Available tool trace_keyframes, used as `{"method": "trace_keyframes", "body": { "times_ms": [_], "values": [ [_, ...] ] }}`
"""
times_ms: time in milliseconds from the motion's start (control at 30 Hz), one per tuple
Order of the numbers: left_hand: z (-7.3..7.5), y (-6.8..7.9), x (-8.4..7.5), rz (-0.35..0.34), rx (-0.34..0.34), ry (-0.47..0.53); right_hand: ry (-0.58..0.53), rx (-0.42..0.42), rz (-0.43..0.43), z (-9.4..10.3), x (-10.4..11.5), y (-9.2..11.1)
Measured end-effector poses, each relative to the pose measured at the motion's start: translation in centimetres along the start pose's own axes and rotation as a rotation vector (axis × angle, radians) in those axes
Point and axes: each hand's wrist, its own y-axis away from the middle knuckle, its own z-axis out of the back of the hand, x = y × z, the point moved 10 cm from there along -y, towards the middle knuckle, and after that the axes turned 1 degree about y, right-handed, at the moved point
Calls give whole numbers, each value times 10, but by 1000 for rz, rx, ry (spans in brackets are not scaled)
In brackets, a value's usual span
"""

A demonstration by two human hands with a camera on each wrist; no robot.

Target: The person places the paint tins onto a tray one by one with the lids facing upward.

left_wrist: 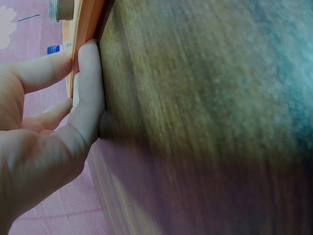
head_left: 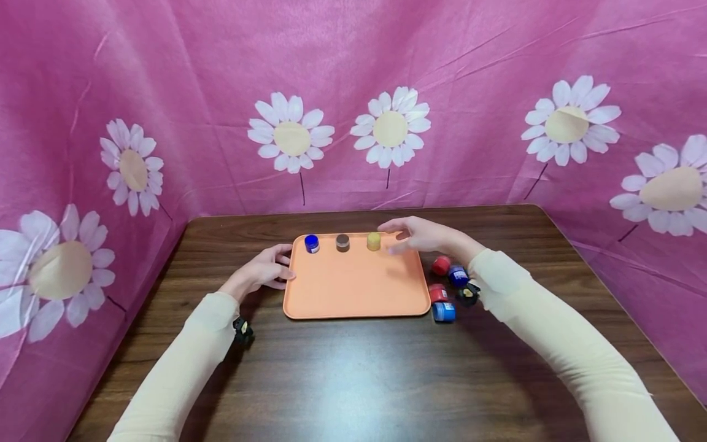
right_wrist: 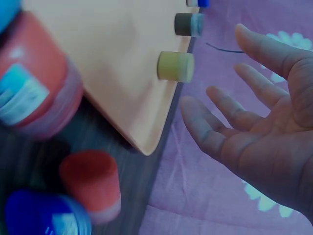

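Observation:
My left hand (head_left: 265, 267) holds the left edge of an orange tray (head_left: 353, 285), thumb and fingers at the rim in the left wrist view. Along the tray's back edge stand a blue paint jar (head_left: 312, 244), a brown paint jar (head_left: 343, 243) and a yellow paint jar (head_left: 374, 241), spaced apart. My right hand (head_left: 422, 235) hovers over the back right corner, just right of the yellow jar. Its fingers are spread, with nothing between them; in the right wrist view the yellow jar (right_wrist: 175, 66) stands apart from the fingertips.
Beside the tray's right edge, under my right forearm, are a red jar (head_left: 440, 265), a dark blue jar (head_left: 458, 275), another red jar (head_left: 438, 293) and a light blue jar (head_left: 444, 312). A pink flowered curtain (head_left: 337, 73) surrounds the wooden table (head_left: 331, 380).

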Motion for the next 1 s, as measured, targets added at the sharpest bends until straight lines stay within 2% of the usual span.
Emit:
{"method": "trace_keyframes", "body": {
  "times_ms": [300, 500, 633, 767, 900, 1000],
  "values": [
    [0, 1, -2, 7, 0, -3, 33, 17, 0, -1, 2, 60],
    [0, 2, -3, -7, -1, -5, 59, -5, 10, -6, -15, 97],
    [0, 2, -2, -3, -1, -2, 62, -12, 7, -13, -31, 112],
    [0, 1, -2, -2, 0, -2, 21, 17, -15, -23, -43, 126],
    [0, 1, -2, -2, 3, -3, -17, 30, -34, -31, -49, 137],
    [0, 0, -2, -2, 3, 0, -30, 23, -11, -36, -50, 142]
  ]
}}
